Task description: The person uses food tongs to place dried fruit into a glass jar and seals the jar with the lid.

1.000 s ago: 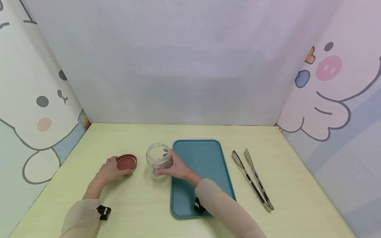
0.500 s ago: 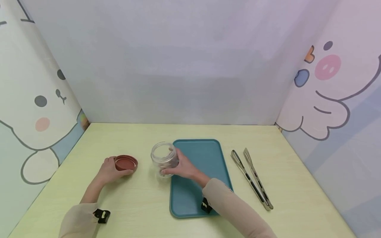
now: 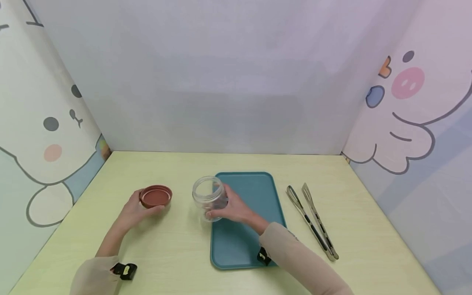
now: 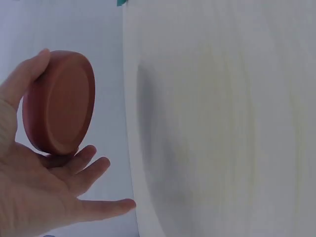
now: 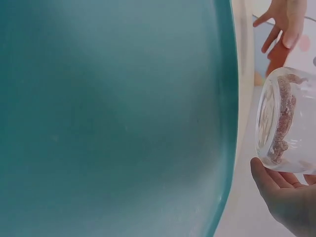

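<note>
In the head view my left hand (image 3: 134, 211) holds a round reddish-brown jar lid (image 3: 156, 196), hollow side up. The left wrist view shows the lid (image 4: 69, 101) gripped at its rim between thumb and fingers, raised off the table with its shadow apart from it. My right hand (image 3: 236, 207) grips a clear open jar (image 3: 210, 198) from its right side, mouth up, over the left edge of the blue-green tray (image 3: 250, 237). In the right wrist view, brown lumpy pieces (image 5: 285, 118) lie at the bottom of the jar (image 5: 298, 143).
Metal tongs (image 3: 313, 225) lie spread on the pale wooden table (image 3: 166, 254), right of the tray. A grey-white backdrop (image 3: 228, 82) stands behind the table. Printed cartoon panels flank both sides.
My right hand has carried the jar rightward, partly over the tray's left edge. My left hand has lifted the lid a little and turned its hollow side further up.
</note>
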`<action>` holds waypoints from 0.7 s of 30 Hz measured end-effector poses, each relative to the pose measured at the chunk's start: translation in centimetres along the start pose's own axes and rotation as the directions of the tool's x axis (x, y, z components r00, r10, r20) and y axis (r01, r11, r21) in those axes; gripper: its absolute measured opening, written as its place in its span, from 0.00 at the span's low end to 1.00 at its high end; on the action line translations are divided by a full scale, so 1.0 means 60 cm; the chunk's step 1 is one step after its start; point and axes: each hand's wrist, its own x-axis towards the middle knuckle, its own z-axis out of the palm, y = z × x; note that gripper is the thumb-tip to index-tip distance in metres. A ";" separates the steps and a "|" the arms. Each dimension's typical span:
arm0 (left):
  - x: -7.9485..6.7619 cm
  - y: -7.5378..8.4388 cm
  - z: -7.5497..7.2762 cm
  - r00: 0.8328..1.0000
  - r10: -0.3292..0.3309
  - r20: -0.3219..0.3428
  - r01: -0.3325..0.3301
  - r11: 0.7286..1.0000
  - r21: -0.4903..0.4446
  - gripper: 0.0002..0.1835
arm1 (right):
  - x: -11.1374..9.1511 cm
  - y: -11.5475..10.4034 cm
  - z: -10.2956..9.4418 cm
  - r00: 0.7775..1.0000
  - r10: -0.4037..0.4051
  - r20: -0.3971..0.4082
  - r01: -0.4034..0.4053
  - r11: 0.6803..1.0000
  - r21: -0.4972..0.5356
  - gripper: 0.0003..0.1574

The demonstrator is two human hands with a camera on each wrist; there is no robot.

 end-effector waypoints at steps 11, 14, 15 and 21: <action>-0.020 0.037 0.023 0.994 0.084 0.065 -0.062 0.957 -0.284 0.44 | -0.023 -0.011 -0.018 0.999 0.031 -0.016 -0.032 0.997 -0.072 0.50; -0.023 0.042 0.032 0.990 0.122 0.072 -0.088 0.928 -0.362 0.41 | -0.027 -0.014 -0.021 0.999 0.032 -0.018 -0.033 0.997 -0.064 0.49; -0.024 0.044 0.035 0.988 0.134 0.072 -0.096 0.917 -0.388 0.40 | -0.028 -0.014 -0.022 0.999 0.033 -0.018 -0.034 0.998 -0.056 0.48; -0.027 0.054 0.046 0.981 0.186 0.053 -0.137 0.861 -0.490 0.38 | -0.032 -0.010 -0.026 1.000 0.011 -0.016 -0.011 1.000 -0.001 0.46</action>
